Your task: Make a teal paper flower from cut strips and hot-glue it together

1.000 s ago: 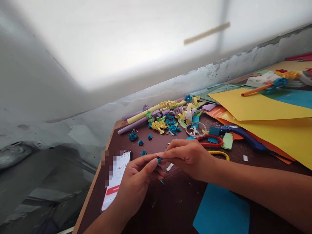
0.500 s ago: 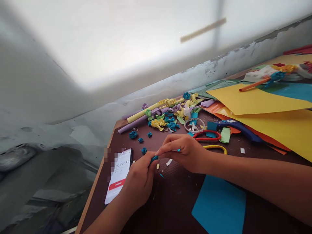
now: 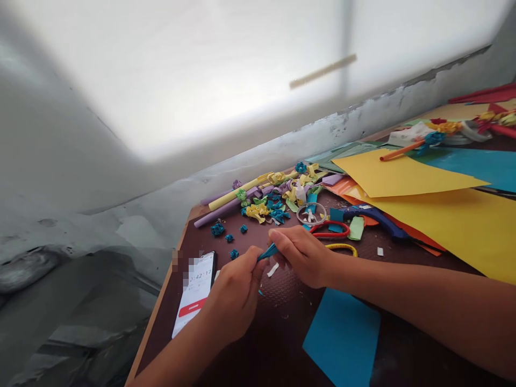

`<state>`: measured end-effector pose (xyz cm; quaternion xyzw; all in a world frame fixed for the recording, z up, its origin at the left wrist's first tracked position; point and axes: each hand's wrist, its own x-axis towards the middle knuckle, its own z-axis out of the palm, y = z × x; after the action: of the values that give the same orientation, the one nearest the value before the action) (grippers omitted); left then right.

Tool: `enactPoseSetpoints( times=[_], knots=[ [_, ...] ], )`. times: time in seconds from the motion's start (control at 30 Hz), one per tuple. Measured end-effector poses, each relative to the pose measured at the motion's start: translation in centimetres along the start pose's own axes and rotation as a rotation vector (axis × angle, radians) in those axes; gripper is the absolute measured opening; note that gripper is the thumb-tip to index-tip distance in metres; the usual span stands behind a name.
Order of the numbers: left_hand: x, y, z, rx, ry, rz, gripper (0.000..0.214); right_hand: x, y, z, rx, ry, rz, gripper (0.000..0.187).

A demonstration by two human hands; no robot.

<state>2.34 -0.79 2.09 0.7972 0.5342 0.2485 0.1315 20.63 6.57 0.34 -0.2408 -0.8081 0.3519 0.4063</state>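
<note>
Your left hand [image 3: 236, 293] and right hand [image 3: 300, 255], fingers curled tight, pinch a blue paper strip [image 3: 267, 252] between them above the table [image 3: 282, 333].

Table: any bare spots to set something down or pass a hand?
Bare table between the left hand and the blue sheet, near edge; a narrow strip between the right forearm and the yellow sheets. Crowded beyond the right hand: scrap pile, scissors, glue gun. Both hands pinch a blue strip.
</note>
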Motion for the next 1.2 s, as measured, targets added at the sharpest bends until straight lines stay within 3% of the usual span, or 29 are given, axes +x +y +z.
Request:
enactPoseSetpoints(
  times=[0.13,0.27,0.43,0.53,0.63,0.77,0.9,1.0,1.2],
  knots=[
    [1.1,-0.4,0.1,0.148,0.050,0.082,0.029,0.4,0.2,-0.4,-0.013,0.029,0.031,0.055],
    [1.3,-2.4,0.5,0.363,0.181,0.255,0.029,0.6,0.4,-0.5,-0.072,-0.078,0.049,0.050],
    [0.7,-3.8,0.9,0.463,0.163,0.411,0.028,0.6,0.9,0.6,0.213,-0.243,0.219,0.061],
    [0.4,-3.8,0.8,0.406,0.111,0.338,0.028,0.5,1.0,0.8,0.166,-0.201,0.203,0.061],
    [0.2,-3.6,0.8,0.200,0.024,0.232,0.028,0.4,0.7,0.1,-0.068,-0.172,0.073,0.052],
    [0.1,-3.0,1.0,-0.155,-0.088,0.086,0.034,0.4,0.5,-1.1,-0.305,-0.328,-0.103,0.044],
    [0.2,-2.9,1.2,-0.479,-0.203,-0.009,0.041,0.6,0.4,-1.4,-0.177,-0.445,-0.098,0.054],
    [0.4,-3.3,1.2,-0.608,-0.168,-0.056,0.042,0.7,0.3,-1.2,-0.009,-0.412,0.011,0.058],
    [0.7,-3.1,0.8,-0.471,-0.044,-0.070,0.049,0.8,1.1,-0.7,0.194,-0.378,0.146,0.064]
  ],
)
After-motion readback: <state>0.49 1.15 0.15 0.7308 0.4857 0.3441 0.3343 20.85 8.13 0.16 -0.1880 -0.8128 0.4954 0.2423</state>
